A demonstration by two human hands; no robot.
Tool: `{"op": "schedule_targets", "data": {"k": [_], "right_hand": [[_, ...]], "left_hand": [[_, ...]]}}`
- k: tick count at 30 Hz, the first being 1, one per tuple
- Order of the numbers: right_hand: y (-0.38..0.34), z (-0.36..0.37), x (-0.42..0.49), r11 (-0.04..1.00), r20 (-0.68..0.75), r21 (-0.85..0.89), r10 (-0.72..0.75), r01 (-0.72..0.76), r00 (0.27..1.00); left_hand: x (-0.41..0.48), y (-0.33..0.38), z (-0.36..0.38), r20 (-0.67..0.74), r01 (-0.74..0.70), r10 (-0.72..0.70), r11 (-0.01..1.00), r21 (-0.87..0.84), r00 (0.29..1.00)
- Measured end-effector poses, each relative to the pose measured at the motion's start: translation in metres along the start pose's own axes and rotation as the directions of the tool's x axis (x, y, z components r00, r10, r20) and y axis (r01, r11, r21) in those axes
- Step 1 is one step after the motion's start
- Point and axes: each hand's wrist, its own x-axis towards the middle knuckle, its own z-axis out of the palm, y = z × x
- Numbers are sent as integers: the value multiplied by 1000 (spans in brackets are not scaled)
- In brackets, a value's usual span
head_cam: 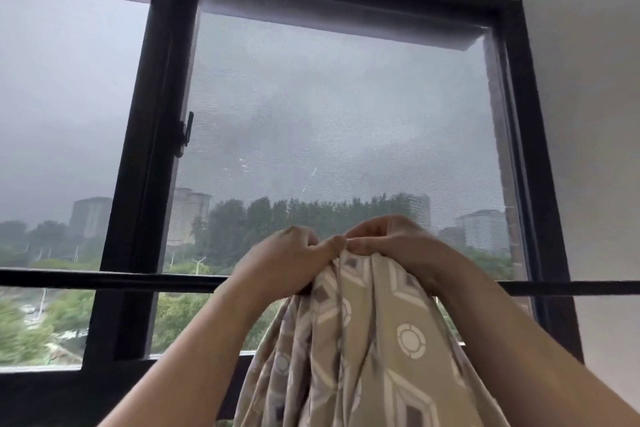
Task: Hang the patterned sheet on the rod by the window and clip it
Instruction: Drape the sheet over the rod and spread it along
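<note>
Gripping the bunched top edge of the patterned sheet [363, 340], left hand [287, 260] and right hand [391, 243] curl closed side by side, raising it above the rod [104, 279]; probably to clear the bar before draping. No clip visible.

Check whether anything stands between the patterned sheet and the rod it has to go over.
Nothing visible does. The left hand and right hand pinch the bunched top of the patterned sheet above the black rod. The rod's stretches to either side are bare; its middle part is hidden.
</note>
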Motion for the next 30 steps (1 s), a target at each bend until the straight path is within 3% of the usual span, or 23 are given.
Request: {"op": "schedule_targets", "data": {"k": [3,5,8,11,16,21,22,24,25,27,28,29,30], "right_hand": [[6,6,-4,993,-266,-94,-95,72,959],[14,15,-11,980,-454,-156,-186,128,872],[31,33,-34,970,-613,-154,-243,188,752],[42,32,-50,977,-659,7,-157,214,736],[50,-13,-42,991,-639,79,-37,113,768],[68,-108,-31,997,-776,82,61,5,628],[74,-126,-32,997,-771,49,72,-53,632],[86,-146,-37,961,-669,-136,89,-239,738],[89,-150,-40,891,-586,-296,115,-345,802],[90,-144,-44,634,-492,-621,141,-460,859],[86,-137,-45,501,-497,-734,64,-458,866],[81,-127,-44,445,-475,-800,-60,-402,878],[76,-115,-42,493,-396,-827,-168,-271,903]], "left_hand": [[7,-6,4,169,-14,41,987,-160,985],[9,-9,4,248,-14,75,972,-236,966],[7,-12,5,281,-90,181,947,-307,942],[6,-13,11,163,-177,216,959,-221,963],[11,-20,19,87,-86,123,936,-341,989],[19,-29,10,18,31,-26,923,-384,1000],[20,-28,10,27,50,-43,925,-376,999],[22,-19,12,74,81,-57,926,-368,996],[23,-14,14,106,104,-68,914,-393,992],[23,-2,19,159,167,-103,871,-462,982],[22,2,22,170,181,-112,860,-477,979],[21,4,24,165,177,-111,867,-467,980],[20,5,25,148,155,-98,885,-439,984]]}}
